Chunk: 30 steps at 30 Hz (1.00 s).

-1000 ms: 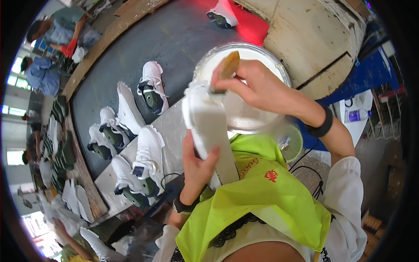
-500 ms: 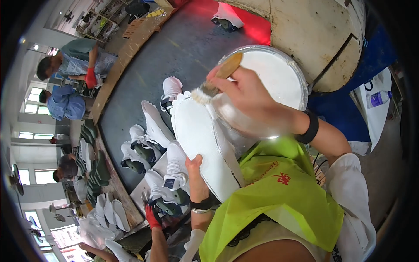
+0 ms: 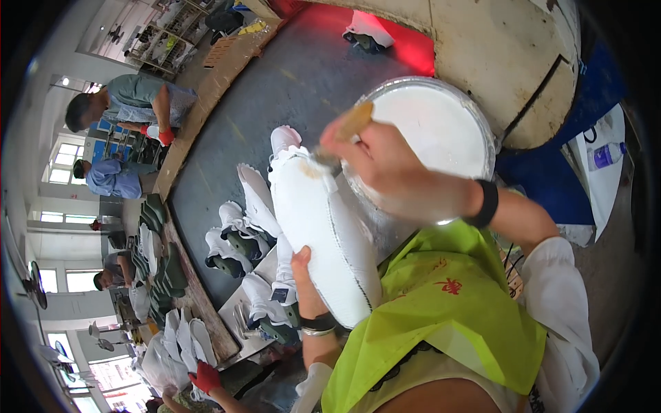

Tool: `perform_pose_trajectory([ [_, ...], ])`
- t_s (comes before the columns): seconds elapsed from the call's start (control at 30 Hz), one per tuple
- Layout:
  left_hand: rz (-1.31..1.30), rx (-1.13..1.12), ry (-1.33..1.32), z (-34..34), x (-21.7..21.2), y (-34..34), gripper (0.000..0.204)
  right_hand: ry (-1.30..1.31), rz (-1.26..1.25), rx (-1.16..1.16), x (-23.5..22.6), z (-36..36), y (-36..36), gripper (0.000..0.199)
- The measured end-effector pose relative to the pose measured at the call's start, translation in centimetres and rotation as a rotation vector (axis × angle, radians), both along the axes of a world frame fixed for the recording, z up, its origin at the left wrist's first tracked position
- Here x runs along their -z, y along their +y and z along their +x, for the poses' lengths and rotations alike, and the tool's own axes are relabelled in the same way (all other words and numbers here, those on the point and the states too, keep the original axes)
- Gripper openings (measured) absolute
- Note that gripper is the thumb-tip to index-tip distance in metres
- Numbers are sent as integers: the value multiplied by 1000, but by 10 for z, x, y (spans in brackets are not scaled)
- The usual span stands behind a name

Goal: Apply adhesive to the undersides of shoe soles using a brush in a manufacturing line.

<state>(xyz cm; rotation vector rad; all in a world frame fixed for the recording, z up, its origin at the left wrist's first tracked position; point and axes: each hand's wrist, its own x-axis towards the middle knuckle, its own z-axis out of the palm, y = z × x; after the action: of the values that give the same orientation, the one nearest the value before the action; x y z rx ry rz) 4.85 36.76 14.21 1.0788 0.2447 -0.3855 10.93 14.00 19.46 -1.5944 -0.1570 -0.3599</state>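
Note:
My left hand (image 3: 303,272) grips the edge of a white shoe upper (image 3: 317,237); it seems pulled over a last, its underside facing up. A dark stitched line runs along its side. My right hand (image 3: 385,155) is closed round the wooden handle of a brush (image 3: 359,118). The bristles touch the toe end of the upper and are partly blurred. Right behind that hand stands a round bucket (image 3: 490,131) of white liquid, its rim coated. Several white shoe uppers on dark green lasts, such as this upper (image 3: 258,199), lie left of my left hand.
A dark conveyor belt (image 3: 261,89) runs away to the far left, carrying another shoe upper (image 3: 370,31) in red light. A red-gloved hand (image 3: 205,377) of a co-worker shows at lower left. Other people (image 3: 138,100) work across the belt. A bottle (image 3: 606,156) lies at right.
The brush has shifted slightly along the toe end, where a yellowish patch now shows. The co-worker's red-gloved hand has moved left, away from the nearby uppers. The whole view has shifted slightly.

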Motion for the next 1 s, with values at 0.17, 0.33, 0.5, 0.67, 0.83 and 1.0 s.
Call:
perform_pose_trajectory([
  [0.17, 74, 162, -53, 102, -52, -22, 56, -27, 92, 98, 14, -13, -25, 15],
  [0.33, 201, 582, -113, 300, -62, -99, 45, 4, -46, 316, 11, -34, -73, 10],
  [0.5, 563, 525, -344, 490, 91, -187, 76, 167, 138, 411, 14, -37, -90, 9],
  [0.67, 1337, 505, -636, 441, 171, -294, 101, 270, 35, 595, 19, -40, -113, 10],
  [0.83, 1393, 436, -810, 439, 126, -227, 100, 257, 26, 470, 14, -38, -112, 9],
  [1.0, 1638, 437, -717, 357, 70, -81, 122, 192, 55, 372, 12, -40, -117, 11],
])
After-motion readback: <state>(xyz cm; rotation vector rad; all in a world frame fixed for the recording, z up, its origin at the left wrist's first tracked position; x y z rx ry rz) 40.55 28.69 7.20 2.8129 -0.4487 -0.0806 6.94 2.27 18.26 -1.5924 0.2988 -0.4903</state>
